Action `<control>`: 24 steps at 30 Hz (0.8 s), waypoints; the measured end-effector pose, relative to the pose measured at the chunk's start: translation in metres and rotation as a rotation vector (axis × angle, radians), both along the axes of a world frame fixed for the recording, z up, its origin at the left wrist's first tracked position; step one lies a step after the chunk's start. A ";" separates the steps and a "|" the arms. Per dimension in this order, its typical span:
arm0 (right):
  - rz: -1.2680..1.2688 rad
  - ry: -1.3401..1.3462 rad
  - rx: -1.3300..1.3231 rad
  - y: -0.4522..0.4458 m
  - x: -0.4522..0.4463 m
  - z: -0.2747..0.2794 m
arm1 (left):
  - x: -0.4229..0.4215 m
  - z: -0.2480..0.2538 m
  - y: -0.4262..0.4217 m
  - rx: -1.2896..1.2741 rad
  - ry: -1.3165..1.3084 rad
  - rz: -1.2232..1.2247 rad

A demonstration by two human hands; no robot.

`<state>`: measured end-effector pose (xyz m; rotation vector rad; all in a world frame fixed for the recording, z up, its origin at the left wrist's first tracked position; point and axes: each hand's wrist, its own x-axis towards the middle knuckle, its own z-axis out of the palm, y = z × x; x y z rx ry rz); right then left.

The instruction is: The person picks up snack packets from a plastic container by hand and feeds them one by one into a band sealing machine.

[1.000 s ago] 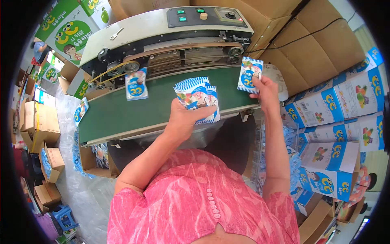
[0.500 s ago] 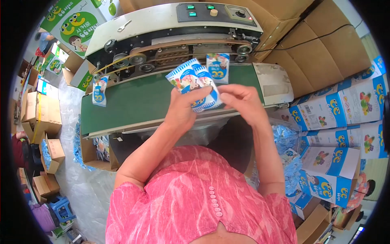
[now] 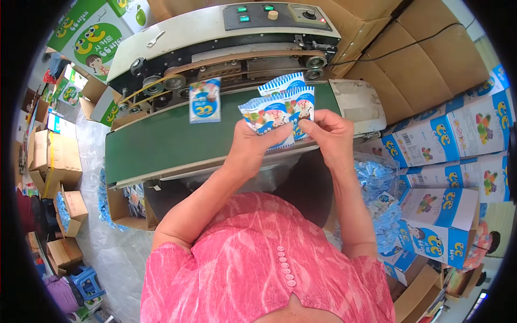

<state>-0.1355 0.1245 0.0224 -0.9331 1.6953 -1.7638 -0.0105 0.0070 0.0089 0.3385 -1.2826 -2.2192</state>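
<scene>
Over the green conveyor belt [image 3: 145, 145], my left hand [image 3: 251, 146] grips a fanned stack of blue and white packets [image 3: 269, 116], thumb on top. My right hand [image 3: 328, 135] pinches a packet [image 3: 304, 105] at the right side of that stack. Just behind them another packet [image 3: 282, 83] shows its striped top; its lower part is hidden by the stack. Farther left, one packet [image 3: 204, 101] stands at the machine's edge, its top by the rollers. The sealing machine [image 3: 194, 37] runs along the back of the belt.
Blue and white cartons [image 3: 431, 145] are stacked at the right, near a clear bin of blue packets [image 3: 374, 180]. An open carton [image 3: 121, 210] sits below the belt's left end. A wrench [image 3: 155, 39] lies on the machine. Brown cartons [image 3: 56, 156] stand at far left.
The packet at the machine has travelled left along the belt, and the one at the far left has gone from view. Both hands stay together, now with a packet pinched at the stack's right.
</scene>
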 end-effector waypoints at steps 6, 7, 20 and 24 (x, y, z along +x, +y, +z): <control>-0.206 -0.039 -0.071 0.008 -0.004 -0.008 | 0.000 0.011 -0.001 0.239 0.017 0.018; -0.248 -0.081 -0.086 0.010 -0.006 -0.009 | 0.000 0.012 -0.003 0.228 0.034 0.019; -0.324 -0.258 0.147 -0.002 -0.105 -0.019 | 0.012 0.009 -0.007 0.198 -0.048 -0.002; -0.355 -0.238 0.125 -0.001 -0.103 -0.018 | 0.021 0.008 -0.014 0.189 -0.035 0.006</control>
